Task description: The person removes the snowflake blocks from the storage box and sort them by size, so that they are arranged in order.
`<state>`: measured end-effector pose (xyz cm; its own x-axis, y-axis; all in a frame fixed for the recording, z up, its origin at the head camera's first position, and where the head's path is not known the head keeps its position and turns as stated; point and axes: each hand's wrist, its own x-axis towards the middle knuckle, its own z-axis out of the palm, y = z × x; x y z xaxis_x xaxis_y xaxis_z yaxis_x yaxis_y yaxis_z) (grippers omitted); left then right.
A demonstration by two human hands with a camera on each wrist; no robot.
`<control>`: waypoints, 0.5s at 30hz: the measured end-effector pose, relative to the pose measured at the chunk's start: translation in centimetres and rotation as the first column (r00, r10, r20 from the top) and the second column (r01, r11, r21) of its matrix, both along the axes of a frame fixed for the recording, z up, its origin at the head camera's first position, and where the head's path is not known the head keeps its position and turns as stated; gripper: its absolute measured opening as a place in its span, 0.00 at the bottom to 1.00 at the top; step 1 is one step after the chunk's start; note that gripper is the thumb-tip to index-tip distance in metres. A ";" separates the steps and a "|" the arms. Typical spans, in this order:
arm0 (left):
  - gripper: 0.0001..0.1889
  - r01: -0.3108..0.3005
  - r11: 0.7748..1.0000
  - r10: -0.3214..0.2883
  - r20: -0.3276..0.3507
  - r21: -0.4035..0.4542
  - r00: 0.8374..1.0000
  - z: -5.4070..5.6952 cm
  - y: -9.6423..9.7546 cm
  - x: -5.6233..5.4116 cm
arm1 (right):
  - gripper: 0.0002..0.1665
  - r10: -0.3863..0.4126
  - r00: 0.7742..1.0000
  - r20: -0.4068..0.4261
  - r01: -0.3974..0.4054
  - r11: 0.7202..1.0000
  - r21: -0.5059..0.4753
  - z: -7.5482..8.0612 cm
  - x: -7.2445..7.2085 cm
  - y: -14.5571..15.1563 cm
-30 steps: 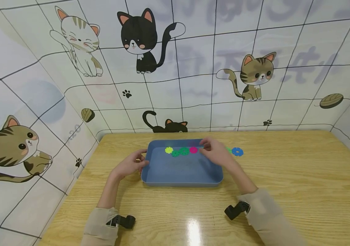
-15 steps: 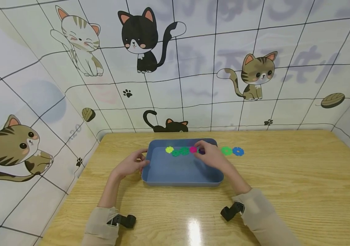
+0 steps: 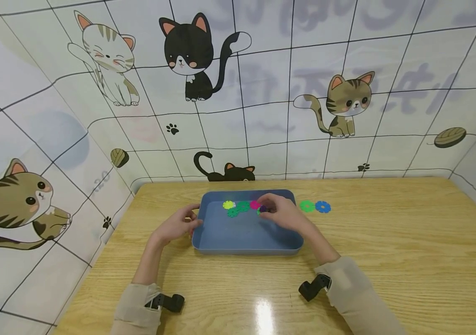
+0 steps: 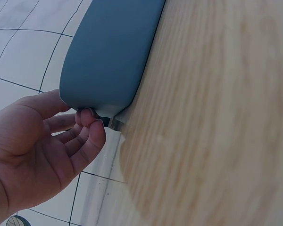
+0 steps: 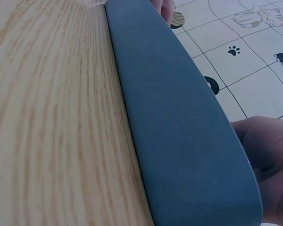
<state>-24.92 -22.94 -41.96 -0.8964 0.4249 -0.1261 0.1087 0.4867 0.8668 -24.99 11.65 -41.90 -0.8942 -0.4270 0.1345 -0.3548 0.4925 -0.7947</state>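
Fingers [image 3: 268, 197] of the right hand [image 3: 284, 213] partly cover a dark purple piece [image 3: 264, 209], and in the right wrist view the blue rectangular tray [image 5: 179, 122], cropped top and bottom, hides their tips.

Left of centre in the head view, the left hand [image 3: 177, 226] curls its fingers; near centre, the right hand [image 3: 281, 212] pinches, forefinger above thumb. The left forearm [image 3: 147, 263] and right forearm [image 3: 325, 243] slant inward.

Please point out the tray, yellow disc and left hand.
Tray [image 3: 244, 235], head view: bare floor inside.
Yellow disc [image 3: 228, 204], head view: middle of its face.
Left hand [image 3: 176, 225], head view: back of the hand.
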 end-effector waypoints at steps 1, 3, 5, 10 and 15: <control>0.32 -0.005 1.000 0.005 0.004 0.001 1.000 0.0 0.0 0.0 | 0.22 -0.012 1.000 -0.011 0.012 1.000 0.015 0.0 0.0 0.0; 0.32 -0.004 1.000 0.004 0.005 0.004 1.000 0.0 -0.1 0.1 | 0.22 -0.042 0.999 -0.024 0.043 0.998 0.049 -0.1 -0.1 -0.1; 0.32 -0.002 1.000 0.002 0.004 0.006 1.000 0.1 -0.1 0.1 | 0.22 -0.069 0.997 -0.030 0.071 0.995 0.076 -0.2 -0.2 -0.1; 0.32 -0.003 1.000 0.003 0.001 0.002 1.000 0.1 0.0 0.1 | 0.21 -0.112 0.993 -0.038 0.116 0.987 0.113 -0.7 -0.5 -0.1; 0.32 -0.007 1.000 0.007 0.004 0.003 1.000 0.0 0.1 0.1 | 0.22 -0.123 0.992 -0.041 0.128 0.982 0.141 -1.0 -0.9 -0.2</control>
